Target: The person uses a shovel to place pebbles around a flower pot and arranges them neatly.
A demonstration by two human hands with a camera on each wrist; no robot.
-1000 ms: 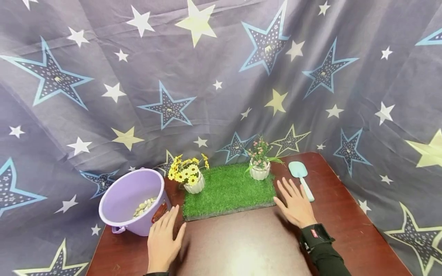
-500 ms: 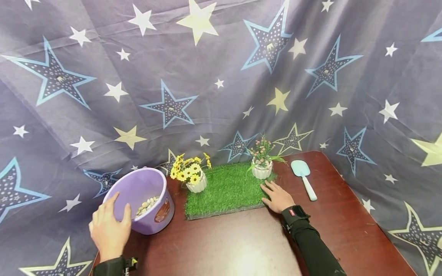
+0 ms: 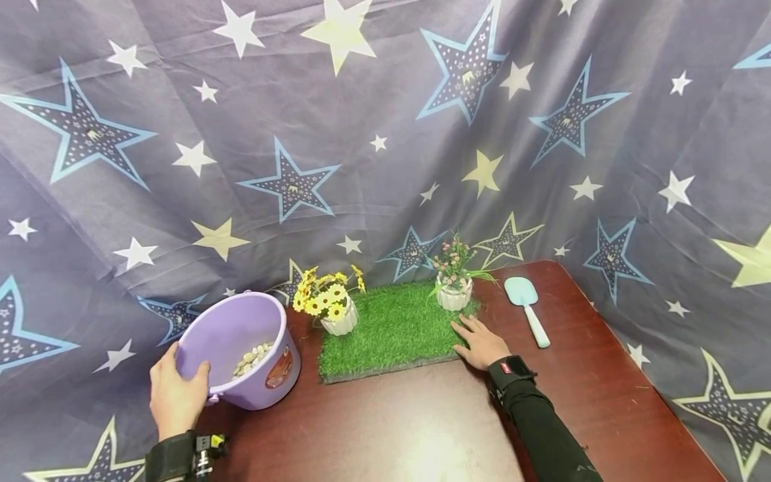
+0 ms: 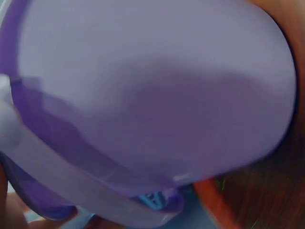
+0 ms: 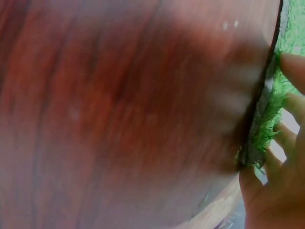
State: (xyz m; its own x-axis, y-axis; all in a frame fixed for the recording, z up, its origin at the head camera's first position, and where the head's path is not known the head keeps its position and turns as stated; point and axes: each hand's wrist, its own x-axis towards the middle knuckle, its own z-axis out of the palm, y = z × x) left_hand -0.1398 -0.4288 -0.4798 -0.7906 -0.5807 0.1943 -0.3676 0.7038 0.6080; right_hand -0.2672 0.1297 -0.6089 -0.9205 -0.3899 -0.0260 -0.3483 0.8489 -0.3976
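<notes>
My left hand (image 3: 175, 396) grips the near-left rim of a light purple bucket (image 3: 274, 375), the thumb over the rim edge. Pebbles (image 3: 251, 359) lie inside the bucket. The left wrist view is filled by the bucket's outer wall (image 4: 167, 95) and its handle (image 4: 71, 183), with fingertips partly seen at lower left. My right hand (image 3: 482, 345) rests with spread fingers on the right front corner of a green artificial grass mat (image 3: 397, 328). In the right wrist view those fingers (image 5: 286, 138) touch the mat's edge (image 5: 269, 109).
A white pot of yellow flowers (image 3: 341, 320) stands at the mat's left end. Another white pot with small pink flowers (image 3: 454, 296) stands at its back right. A pale blue scoop (image 3: 521, 292) lies right of the mat on the brown table (image 3: 391, 428). A star-patterned curtain (image 3: 361, 167) hangs behind.
My left hand has moved left from beside the bucket's front to its rim and taken hold. My right hand has moved left from near the scoop onto the mat's corner.
</notes>
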